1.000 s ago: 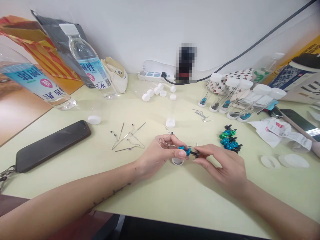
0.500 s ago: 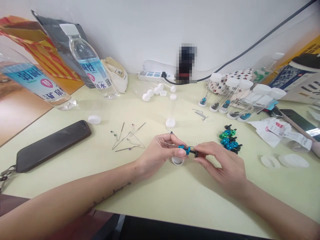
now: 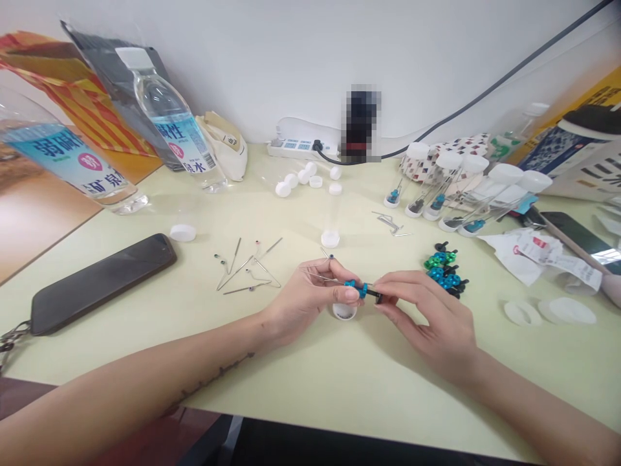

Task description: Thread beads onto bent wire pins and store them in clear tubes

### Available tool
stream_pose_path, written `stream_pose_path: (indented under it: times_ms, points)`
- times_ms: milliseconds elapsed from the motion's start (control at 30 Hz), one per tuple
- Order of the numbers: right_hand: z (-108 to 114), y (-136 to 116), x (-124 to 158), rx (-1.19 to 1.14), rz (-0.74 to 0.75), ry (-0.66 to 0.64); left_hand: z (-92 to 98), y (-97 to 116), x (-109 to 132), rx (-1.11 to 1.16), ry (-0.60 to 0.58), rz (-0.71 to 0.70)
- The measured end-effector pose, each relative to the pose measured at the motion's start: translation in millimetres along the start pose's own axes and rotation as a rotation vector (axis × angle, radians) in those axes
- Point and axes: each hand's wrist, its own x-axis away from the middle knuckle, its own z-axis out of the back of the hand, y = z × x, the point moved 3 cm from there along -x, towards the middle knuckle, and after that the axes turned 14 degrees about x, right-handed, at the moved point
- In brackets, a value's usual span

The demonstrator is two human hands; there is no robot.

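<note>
A left hand (image 3: 310, 291) and a right hand (image 3: 429, 317) hold a blue-and-black fitting (image 3: 361, 289) over a white cap (image 3: 345, 312) on a pale desk (image 3: 339, 388). The left hand partly covers the cap.

The fitting's long axis lies almost level across the view, its black end pointing right, towards the right hand. A thin steel wire (image 3: 330, 279) runs left from the fitting, past the left fingers. Whether it passes through the fitting cannot be made out.

The left thumb and fingertips are closed together on the wire and the blue part. The right thumb and forefinger clamp the black end, hiding part of it.

Right of the cap, beyond the right hand, lies a heap of blue, green and black fittings (image 3: 444, 272), too overlapped to count. Farther off in the same direction stand five clear tubes (image 3: 449, 191) with white lids, lying tilted, with small dark and blue parts inside.

Left of the cap lie about five bent wires (image 3: 247, 275), some tipped with tiny beads. Farther left is a black phone (image 3: 101, 283).
</note>
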Motion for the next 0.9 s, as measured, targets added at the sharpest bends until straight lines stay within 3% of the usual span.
stream_pose_path:
  times_ms: [900]
  points:
    - [0.2, -0.4, -0.4, 0.005, -0.014, -0.02, -0.1, -0.2, -0.3, -0.008, 0.0, 0.007]
